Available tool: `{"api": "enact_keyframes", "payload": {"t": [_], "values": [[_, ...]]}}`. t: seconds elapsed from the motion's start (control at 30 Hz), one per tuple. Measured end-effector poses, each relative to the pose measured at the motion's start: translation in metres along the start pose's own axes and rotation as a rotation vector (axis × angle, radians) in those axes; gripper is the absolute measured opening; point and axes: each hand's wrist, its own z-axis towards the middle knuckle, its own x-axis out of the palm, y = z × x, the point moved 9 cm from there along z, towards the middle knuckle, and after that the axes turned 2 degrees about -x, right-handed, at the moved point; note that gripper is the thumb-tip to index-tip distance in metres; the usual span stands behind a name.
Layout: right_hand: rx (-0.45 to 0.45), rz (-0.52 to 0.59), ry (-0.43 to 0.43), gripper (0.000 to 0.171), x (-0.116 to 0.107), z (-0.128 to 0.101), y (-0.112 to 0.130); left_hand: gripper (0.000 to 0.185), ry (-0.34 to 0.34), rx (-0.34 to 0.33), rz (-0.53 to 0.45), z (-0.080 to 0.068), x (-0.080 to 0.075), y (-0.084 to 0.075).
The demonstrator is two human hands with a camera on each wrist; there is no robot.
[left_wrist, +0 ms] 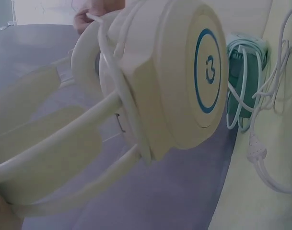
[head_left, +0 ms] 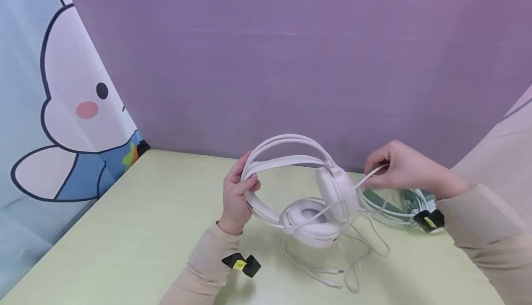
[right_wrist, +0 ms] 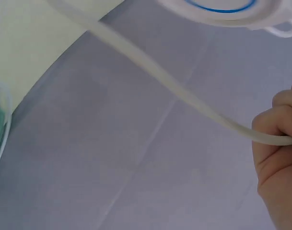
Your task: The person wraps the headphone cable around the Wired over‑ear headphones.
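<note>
White over-ear headphones [head_left: 287,145] are held up over the pale green table in the head view. My left hand [head_left: 238,198] grips the headband at its left side, thumb in front. On the right, my right hand [head_left: 401,166] pinches a white cable [head_left: 370,175] between thumb and curled fingers, beside the upper ear cup [head_left: 338,192]. The cable lies across the headphones, and the left wrist view shows it passing over the band by an ear cup [left_wrist: 208,79] with a blue ring. Two plugs [head_left: 334,285] dangle at the cable's lower end.
A green item wrapped in coiled pale cable [head_left: 386,212] lies at the table's back right, partly behind the right wrist. A purple wall [head_left: 291,64] rises behind the table [head_left: 166,231]. At left hangs a curtain [head_left: 25,231] with a cartoon print.
</note>
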Motion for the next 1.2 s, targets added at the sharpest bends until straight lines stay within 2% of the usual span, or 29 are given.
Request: {"api": "enact_keyframes", "payload": {"t": [0.17,0.4,0.57,0.67,0.83,1.03,1.2], "values": [[-0.111,-0.043,-0.079,0.023,-0.002,0.006,0.019,0.058,0.102,-0.02,-0.028,-0.002,0.009,0.004],[-0.074,-0.022,-0.109,0.023,0.0,0.003,0.016,0.048,0.183,-0.09,-0.17,-0.004,0.016,0.01],[-0.076,0.033,-0.124,0.018,0.004,0.0,0.014,0.053,0.256,-0.109,-0.278,-0.006,0.021,0.009],[-0.09,0.108,-0.107,0.016,0.011,0.001,0.012,0.047,0.291,-0.126,-0.346,-0.008,0.023,0.009],[-0.068,0.259,-0.029,0.014,0.029,0.005,0.003,0.037,0.295,-0.162,-0.426,-0.009,0.021,0.009],[-0.071,0.35,-0.048,0.017,0.036,0.007,-0.008,0.036,0.292,-0.199,-0.464,-0.009,0.021,0.012],[-0.04,0.526,-0.004,0.028,0.047,0.005,-0.02,0.034,0.267,-0.242,-0.558,-0.008,0.02,0.012]]}}
